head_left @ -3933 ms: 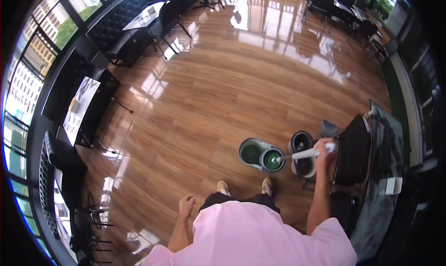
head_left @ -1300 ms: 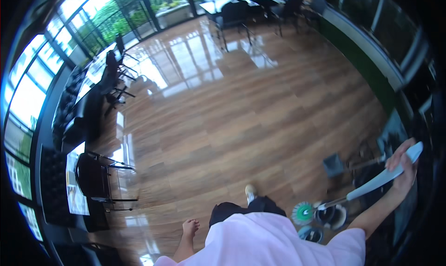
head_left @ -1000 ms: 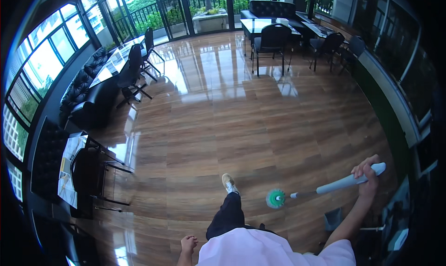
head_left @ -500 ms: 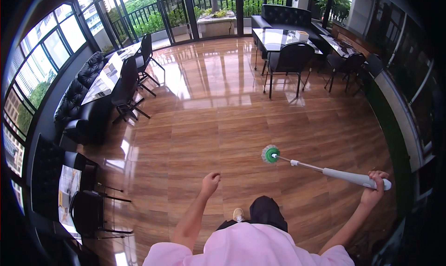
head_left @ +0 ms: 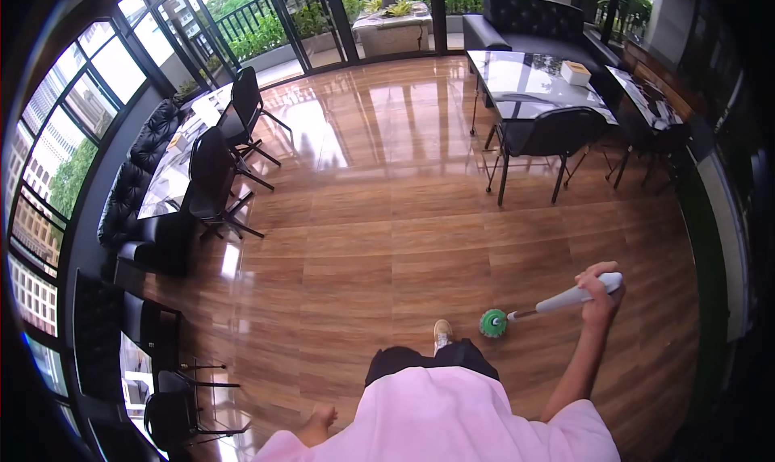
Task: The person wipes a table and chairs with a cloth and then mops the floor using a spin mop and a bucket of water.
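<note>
My right hand (head_left: 600, 291) is wrapped round the upper part of a long-handled electric scrub brush. Its white handle (head_left: 565, 298) slopes down to the left, along a thin shaft, to a round green brush head (head_left: 493, 323) with pale bristles. The brush head hangs close to the floor beside my forward shoe (head_left: 442, 333); whether it touches the wood I cannot tell. Low at my left side, my left hand (head_left: 324, 418) has its fingers curled in, with nothing seen in them.
Glossy wood-look floor (head_left: 363, 228) spreads ahead. Black chairs (head_left: 549, 135) stand by a glass-topped table (head_left: 525, 83) at the far right, with a black sofa (head_left: 533, 18) behind. More chairs (head_left: 214, 171) and tables line the left windows. A green strip (head_left: 698, 244) edges the right side.
My right hand has moved up and inward, and the brush head has come nearer to my feet. My left hand has swung back to my side. The tables ahead look closer.
</note>
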Motion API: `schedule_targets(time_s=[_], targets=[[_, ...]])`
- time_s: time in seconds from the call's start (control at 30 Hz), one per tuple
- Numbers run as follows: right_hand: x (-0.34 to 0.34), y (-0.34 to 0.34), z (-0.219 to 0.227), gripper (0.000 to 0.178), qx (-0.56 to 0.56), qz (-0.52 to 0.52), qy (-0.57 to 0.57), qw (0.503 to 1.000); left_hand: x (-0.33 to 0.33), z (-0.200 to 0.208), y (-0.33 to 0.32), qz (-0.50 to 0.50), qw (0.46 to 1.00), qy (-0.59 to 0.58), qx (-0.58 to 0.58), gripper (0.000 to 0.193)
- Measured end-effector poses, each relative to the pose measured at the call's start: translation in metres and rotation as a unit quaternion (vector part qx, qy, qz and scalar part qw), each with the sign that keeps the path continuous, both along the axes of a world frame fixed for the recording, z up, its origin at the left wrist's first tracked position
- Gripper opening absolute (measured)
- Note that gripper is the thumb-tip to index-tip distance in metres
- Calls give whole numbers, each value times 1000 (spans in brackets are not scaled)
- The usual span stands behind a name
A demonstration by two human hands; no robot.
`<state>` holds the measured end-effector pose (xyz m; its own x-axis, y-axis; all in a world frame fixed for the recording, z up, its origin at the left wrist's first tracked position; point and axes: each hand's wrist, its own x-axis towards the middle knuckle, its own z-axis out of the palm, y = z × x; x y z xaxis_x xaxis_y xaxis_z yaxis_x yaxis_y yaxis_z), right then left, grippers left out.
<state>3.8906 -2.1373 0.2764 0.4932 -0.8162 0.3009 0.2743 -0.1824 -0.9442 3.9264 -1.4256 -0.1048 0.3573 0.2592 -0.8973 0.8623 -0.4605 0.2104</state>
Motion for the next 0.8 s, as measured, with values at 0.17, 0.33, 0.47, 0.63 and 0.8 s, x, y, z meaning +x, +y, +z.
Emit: schedule_targets(time_s=[0.17, 0.33, 0.47, 0.63, 0.8], targets=[[208, -69, -12, 41, 23, 176, -53, 983, 22, 18, -42, 124, 977, 89, -150, 17], [403, -125, -22, 67, 42, 288, -121, 949, 184, -21, -168, 141, 986, -67, -56, 15], [543, -168, -4, 47, -16, 292, -114, 950, 441, -20, -288, 87, 977, -190, -47, 17], [683, -217, 42, 20, -36, 290, -167, 942, 805, 67, -508, -264, 857, -436, -75, 33], [827, -255, 38, 17, -45, 347, -193, 917, 962, 178, -757, -384, 788, -298, -377, 62]])
